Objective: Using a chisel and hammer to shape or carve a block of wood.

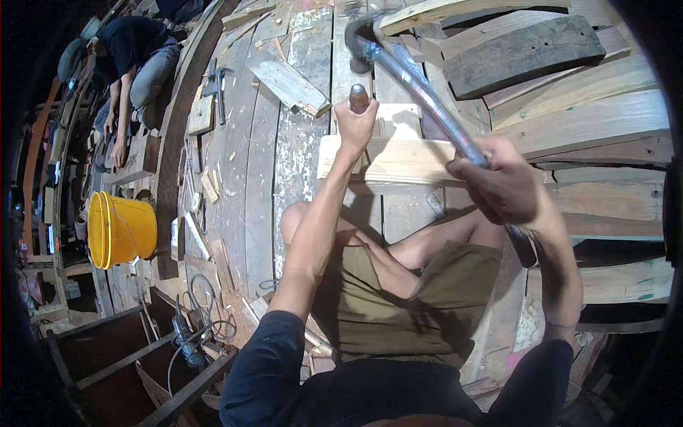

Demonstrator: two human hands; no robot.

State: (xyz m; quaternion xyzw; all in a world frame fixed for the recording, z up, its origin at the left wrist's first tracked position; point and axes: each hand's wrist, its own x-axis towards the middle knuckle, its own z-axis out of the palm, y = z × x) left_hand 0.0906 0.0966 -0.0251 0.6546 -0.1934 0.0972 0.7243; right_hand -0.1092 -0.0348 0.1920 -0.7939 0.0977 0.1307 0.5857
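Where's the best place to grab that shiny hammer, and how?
Probably low on the handle of the hammer, towards its dark end and well away from the heavy-looking head. Come from the right and wrap your fingers around: the handle is long and slim, slanting from the head at upper left down towards the person's right side. The right hand already grips it there.

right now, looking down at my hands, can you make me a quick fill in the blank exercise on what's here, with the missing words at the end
1. The right hand grips a long-shafted ____.
2. The left hand is ____ (open/closed) around a round-ended handle.
3. The bucket is coloured ____.
4. A co-worker is off to the ____ side of the picture.

Missing words: hammer; closed; yellow; left.
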